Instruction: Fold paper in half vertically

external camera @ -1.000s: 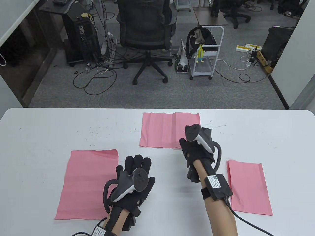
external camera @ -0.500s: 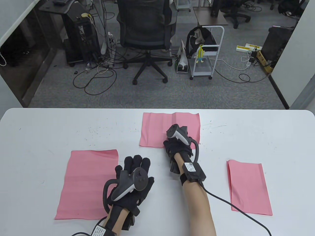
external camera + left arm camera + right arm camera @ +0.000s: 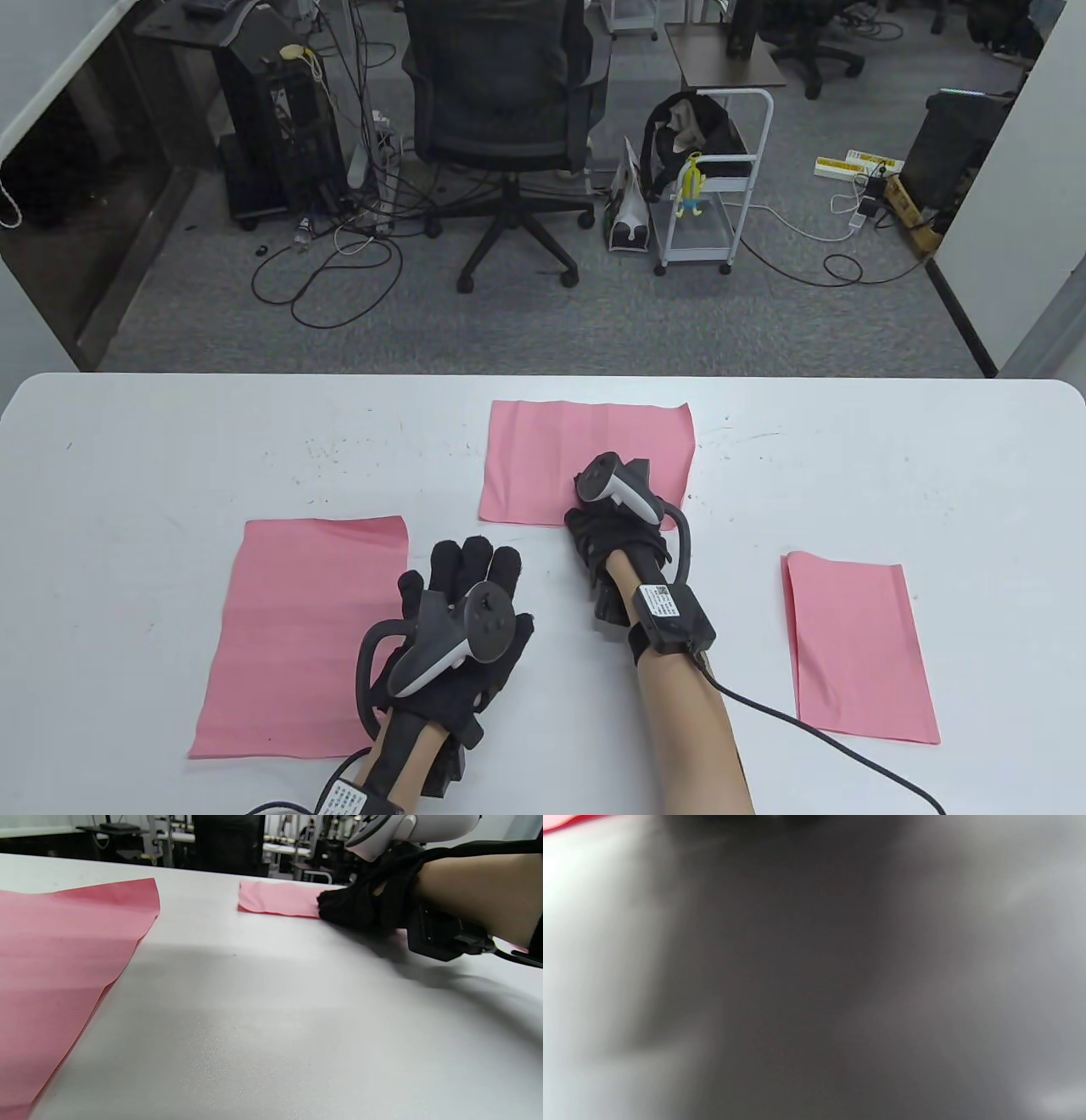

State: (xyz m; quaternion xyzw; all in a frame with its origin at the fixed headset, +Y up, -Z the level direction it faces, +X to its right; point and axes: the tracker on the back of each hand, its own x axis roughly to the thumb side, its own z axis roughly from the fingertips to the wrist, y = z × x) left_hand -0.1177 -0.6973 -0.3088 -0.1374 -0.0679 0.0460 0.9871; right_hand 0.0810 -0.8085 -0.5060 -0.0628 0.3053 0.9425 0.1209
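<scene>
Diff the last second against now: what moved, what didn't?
The right hand swung left from the middle paper's right side onto its near edge, then drew it slightly toward the person; the paper's far edge shifted nearer. Whether it grips or only presses is hidden. The left hand, left paper and right paper stayed put.

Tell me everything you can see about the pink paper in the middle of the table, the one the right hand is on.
The middle pink paper is a thin, matte pink rectangular sheet lying nearly flat on the white table, at the far center. Faint lengthwise creases cross its surface, and its near edge looks slightly uneven. The right hand rests on its near right corner, covering that part; whether the fingers pinch it cannot be told. In the left wrist view it lies low against the tabletop. Nothing else touches it.
</scene>
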